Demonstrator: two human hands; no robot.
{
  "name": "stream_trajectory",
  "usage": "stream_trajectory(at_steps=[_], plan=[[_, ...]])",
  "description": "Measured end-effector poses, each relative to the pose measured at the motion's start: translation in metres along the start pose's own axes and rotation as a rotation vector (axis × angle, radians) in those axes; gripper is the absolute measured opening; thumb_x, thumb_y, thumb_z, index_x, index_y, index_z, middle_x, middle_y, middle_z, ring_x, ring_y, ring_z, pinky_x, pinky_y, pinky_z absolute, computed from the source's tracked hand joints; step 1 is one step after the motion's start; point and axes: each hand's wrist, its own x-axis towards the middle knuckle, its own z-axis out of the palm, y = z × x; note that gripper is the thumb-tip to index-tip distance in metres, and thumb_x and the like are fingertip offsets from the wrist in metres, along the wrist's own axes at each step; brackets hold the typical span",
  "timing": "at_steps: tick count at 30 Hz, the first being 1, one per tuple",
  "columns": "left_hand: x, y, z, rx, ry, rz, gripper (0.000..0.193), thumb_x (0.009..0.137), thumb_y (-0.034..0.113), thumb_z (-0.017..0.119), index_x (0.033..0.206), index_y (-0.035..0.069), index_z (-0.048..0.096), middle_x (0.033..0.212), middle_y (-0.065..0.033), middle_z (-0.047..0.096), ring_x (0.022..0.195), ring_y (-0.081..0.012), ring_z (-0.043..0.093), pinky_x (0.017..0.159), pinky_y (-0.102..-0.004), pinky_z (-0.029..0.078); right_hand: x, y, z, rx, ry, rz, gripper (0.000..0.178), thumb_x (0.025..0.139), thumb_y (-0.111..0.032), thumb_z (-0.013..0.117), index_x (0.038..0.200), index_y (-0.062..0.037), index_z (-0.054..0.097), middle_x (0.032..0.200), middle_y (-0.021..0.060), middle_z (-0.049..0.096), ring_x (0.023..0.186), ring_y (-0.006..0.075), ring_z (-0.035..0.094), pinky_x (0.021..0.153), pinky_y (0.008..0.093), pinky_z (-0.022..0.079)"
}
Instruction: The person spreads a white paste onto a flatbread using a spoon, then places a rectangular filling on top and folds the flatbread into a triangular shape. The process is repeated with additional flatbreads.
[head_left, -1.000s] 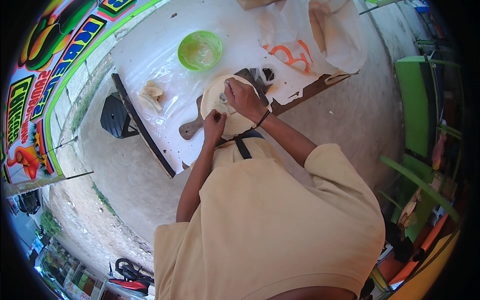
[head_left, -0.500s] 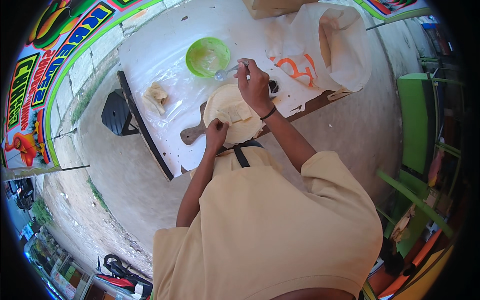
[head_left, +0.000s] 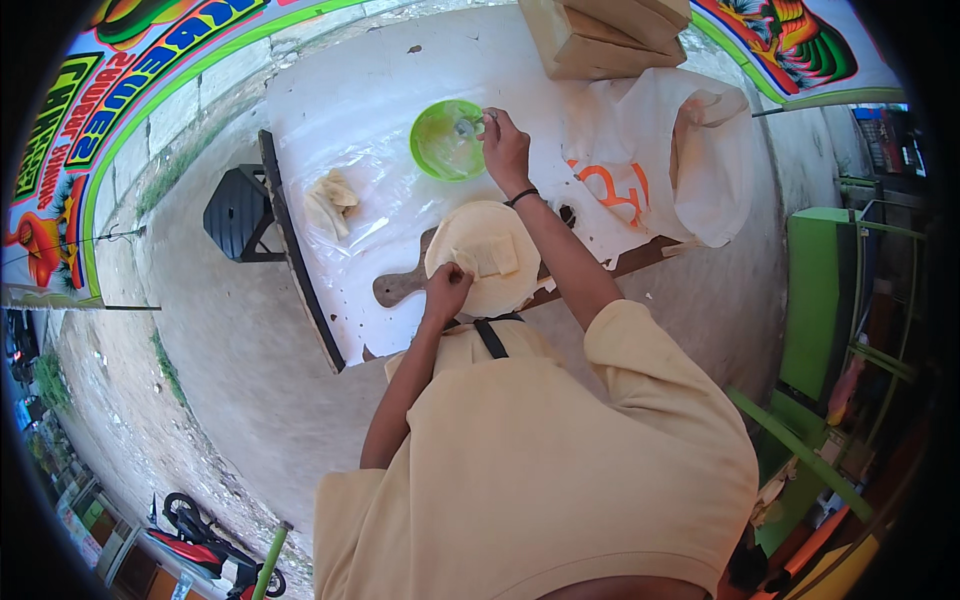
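On a wooden paddle board [head_left: 398,288] lies a pale round of thin dough sheets [head_left: 468,222]. Smaller folded dough pieces [head_left: 493,256] rest on its middle. My left hand [head_left: 449,292] is closed at the near left of the round, its fingertips pinching the edge of a small dough flap. Beyond the board stands a green bowl [head_left: 419,150] with pale, wet-looking stuff inside. My right hand [head_left: 507,155] is at the bowl's right rim, closed around a spoon [head_left: 466,128] whose clear-looking head dips into the bowl.
Crumpled pale dough sheets [head_left: 330,203] lie on clear plastic at the left of the white table [head_left: 350,90]. A large white plastic bag [head_left: 665,150] sits at the right, with cardboard boxes [head_left: 600,38] behind it. A dark stool [head_left: 238,215] stands beyond the table's left edge.
My right hand has moved the spoon from above the round into the green bowl. My left hand stays at the dough flap. The whole view has shifted slightly.
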Motion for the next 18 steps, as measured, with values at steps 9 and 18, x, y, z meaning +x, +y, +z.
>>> stream_trajectory(at_steps=[9, 18], plan=[[0.000, 0.002, -0.003, -0.002, -0.017, 0.012, 0.031, 0.083, 0.028, 0.068, 0.083, -0.002, 0.060, 0.075, -0.0123, 0.062, 0.071, -0.0206, 0.059, 0.068, -0.0345, 0.047, -0.016, -0.004, 0.016, 0.109, -0.025, 0.006, 0.018, 0.095, -0.015, 0.051, 0.102, -0.0017, 0.062, 0.072, 0.0174, 0.067, 0.066, 0.0277, 0.070, 0.059, 0.0382, 0.053], [0.001, -0.006, 0.000, -0.031, 0.005, 0.048, 0.027, 0.083, 0.023, 0.069, 0.079, -0.001, 0.058, 0.069, -0.0095, 0.060, 0.064, -0.0165, 0.056, 0.063, -0.0313, 0.047, -0.016, 0.025, -0.024, 0.545, 0.098, 0.562, 0.026, 0.097, -0.019, 0.049, 0.103, 0.0040, 0.058, 0.084, 0.0167, 0.069, 0.064, 0.0204, 0.069, 0.057, 0.0275, 0.053]])
